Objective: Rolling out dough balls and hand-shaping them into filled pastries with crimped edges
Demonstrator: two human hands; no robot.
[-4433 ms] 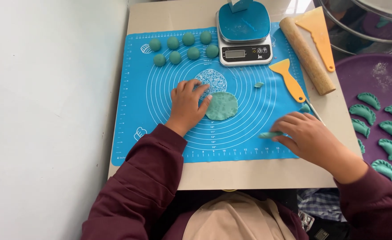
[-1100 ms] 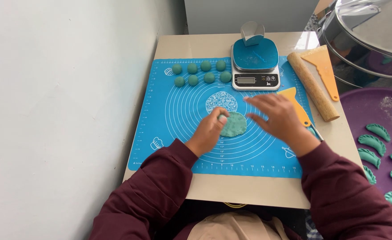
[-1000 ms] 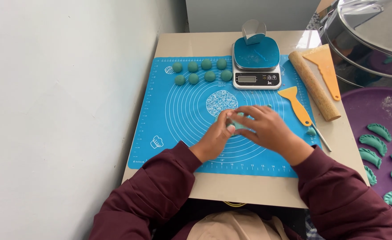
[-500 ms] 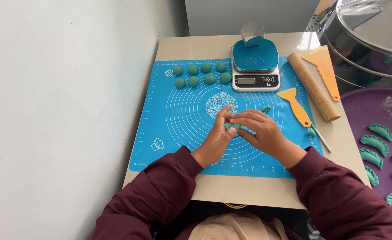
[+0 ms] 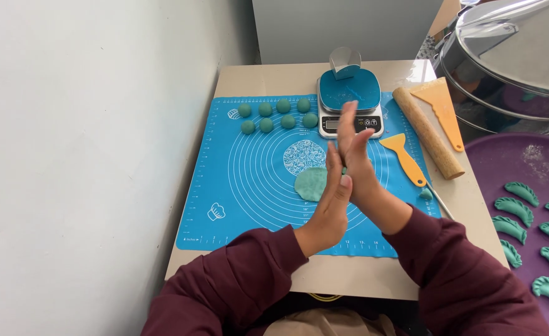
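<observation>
Green dough disc (image 5: 312, 183), just beside left hand (image 5: 333, 199)

A beige counter (image 5: 268, 73) beside a white wall carries a blue silicone baking mat (image 5: 237, 180) over most of its top, with a wooden rolling pin (image 5: 428, 133) and an orange scraper (image 5: 441, 109) lying near its right edge, just beside a purple tray (image 5: 536, 162).

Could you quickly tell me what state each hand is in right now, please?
Left hand: flat open, palm pressed against the other hand.
Right hand: flat open, fingers straight, pressed against the left; anything between the palms cannot be told.
</observation>
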